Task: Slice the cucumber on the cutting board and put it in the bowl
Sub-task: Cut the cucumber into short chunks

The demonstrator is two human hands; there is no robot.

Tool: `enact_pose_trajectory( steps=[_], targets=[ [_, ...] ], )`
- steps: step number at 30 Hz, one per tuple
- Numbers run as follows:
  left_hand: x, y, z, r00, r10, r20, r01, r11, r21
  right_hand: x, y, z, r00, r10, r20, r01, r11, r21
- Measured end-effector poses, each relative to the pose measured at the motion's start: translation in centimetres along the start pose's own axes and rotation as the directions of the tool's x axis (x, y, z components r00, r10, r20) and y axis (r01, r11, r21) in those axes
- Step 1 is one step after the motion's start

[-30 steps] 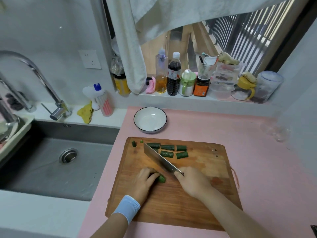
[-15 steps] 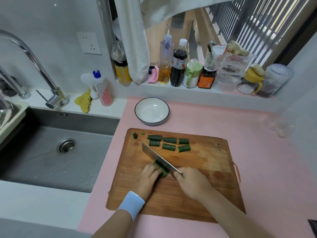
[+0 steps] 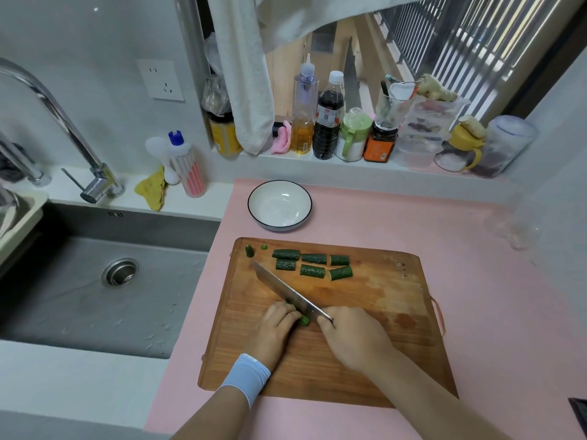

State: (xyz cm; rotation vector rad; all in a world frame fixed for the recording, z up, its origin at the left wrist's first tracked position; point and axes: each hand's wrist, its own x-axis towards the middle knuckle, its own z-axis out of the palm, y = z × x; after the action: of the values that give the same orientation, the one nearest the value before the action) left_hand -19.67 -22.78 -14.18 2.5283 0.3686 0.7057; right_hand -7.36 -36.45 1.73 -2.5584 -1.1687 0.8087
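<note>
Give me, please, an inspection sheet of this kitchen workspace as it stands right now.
Surface: the pink counter carries the wooden cutting board.
Job's things: six cut pieces and two end bits lie at the board's far edge; a cucumber stub sits under the knife; the bowl beyond the board is empty.
Clutter: bottles and jars line the window ledge; a soap bottle and yellow cloth sit by the sink.
Grippers: the left hand holds the cucumber stub; the right hand grips the knife handle.
Cables: nothing seen.
Surroundings: sink and faucet at left, wall socket, towel hanging above.
</note>
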Motion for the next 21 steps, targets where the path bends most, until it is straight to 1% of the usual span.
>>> enact_pose_trajectory(
  steps=[5, 11, 17, 21],
  targets=[
    [0.1, 0.0, 0.0, 1.0, -0.009, -0.01, 0.009, 1.0, -0.029, -0.6, -0.1, -0.4, 1.0, 0.001, 0.005, -0.001, 0.999, -0.034],
    [0.2, 0.0, -0.1, 1.0, -0.019, -0.002, 0.019, 0.998, -0.056, -0.7, -0.1, -0.9, 0.998, 0.036, 0.059, -0.032, 0.998, -0.061],
    [0.0, 0.0, -0.2, 0.999, -0.049, -0.012, 0.048, 0.995, -0.084, -0.4, -0.7, -1.3, 0.995, 0.043, 0.088, -0.033, 0.994, -0.103],
    [0.1, 0.2, -0.3, 1.0, -0.007, -0.006, 0.007, 0.998, -0.063, -0.6, -0.9, -2.1, 0.989, 0.051, 0.136, -0.034, 0.992, -0.124]
  ],
)
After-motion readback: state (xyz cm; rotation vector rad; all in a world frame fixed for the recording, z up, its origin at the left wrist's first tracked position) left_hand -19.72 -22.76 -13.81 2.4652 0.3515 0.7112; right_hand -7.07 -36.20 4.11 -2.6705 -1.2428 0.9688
